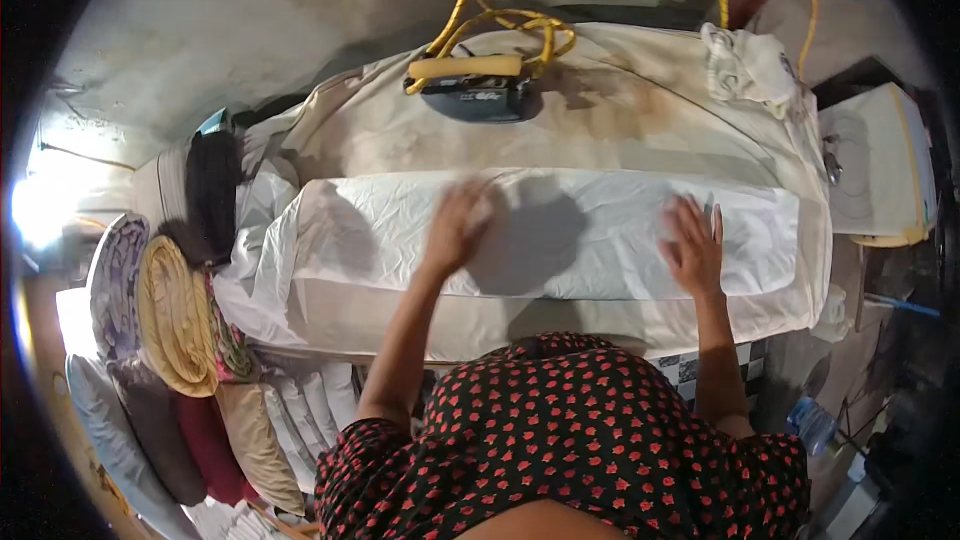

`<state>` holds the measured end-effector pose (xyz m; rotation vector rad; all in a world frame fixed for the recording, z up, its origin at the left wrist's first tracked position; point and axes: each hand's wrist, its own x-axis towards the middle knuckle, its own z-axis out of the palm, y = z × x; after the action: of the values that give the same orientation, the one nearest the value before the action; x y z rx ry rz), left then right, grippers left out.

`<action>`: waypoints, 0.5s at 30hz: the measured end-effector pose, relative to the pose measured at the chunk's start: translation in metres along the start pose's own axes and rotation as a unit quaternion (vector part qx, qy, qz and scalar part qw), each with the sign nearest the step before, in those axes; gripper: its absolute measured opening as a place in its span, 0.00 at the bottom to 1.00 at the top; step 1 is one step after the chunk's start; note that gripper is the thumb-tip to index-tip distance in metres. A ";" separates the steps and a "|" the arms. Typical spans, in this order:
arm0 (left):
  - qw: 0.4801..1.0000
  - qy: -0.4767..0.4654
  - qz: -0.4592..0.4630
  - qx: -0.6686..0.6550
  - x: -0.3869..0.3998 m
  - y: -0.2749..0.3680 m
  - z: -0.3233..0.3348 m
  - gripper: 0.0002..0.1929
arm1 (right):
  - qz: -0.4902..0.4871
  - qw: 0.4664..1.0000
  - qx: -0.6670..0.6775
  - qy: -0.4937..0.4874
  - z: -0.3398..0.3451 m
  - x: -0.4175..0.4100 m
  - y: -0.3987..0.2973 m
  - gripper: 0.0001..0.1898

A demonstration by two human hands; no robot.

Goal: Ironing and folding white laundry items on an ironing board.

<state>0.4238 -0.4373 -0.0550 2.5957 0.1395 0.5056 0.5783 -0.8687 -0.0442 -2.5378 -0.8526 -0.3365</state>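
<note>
A long folded white cloth [622,240] lies across a padded, cloth-covered ironing table [360,322], with looser folds bunched at its left end. Over the left-middle part of the cloth is my left hand [461,225], blurred, with nothing in it. My right hand [691,244] is over the cloth's right part, fingers apart and empty. Whether either palm presses on the cloth cannot be told. An electric iron [476,99] with a pale yellow handle and a yellow-wrapped cord rests beyond the cloth, near the table's back edge.
A crumpled white cloth [750,71] sits at the back right corner. Rolled and folded fabrics [176,315] are stacked at the left. A white board-like surface [870,165] stands at the right, above a plastic water bottle [812,424]. Brown stains mark the table cover.
</note>
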 end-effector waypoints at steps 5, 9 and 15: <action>0.977 -0.092 -0.083 0.176 0.008 -0.016 0.001 0.25 | 0.246 0.936 -0.244 0.064 0.005 -0.020 0.083 0.25; 0.977 -0.040 -0.148 0.148 0.011 -0.052 -0.008 0.26 | 0.427 0.865 -0.261 -0.037 0.006 -0.022 0.181 0.29; 0.926 0.089 -0.271 0.246 -0.088 -0.053 -0.030 0.31 | 0.142 0.946 -0.147 0.251 0.061 0.102 0.066 0.32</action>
<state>0.3307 -0.3936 -0.0851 2.7937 1.1411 0.5444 0.7040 -0.8346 -0.0824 -2.5987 -0.2514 -1.0240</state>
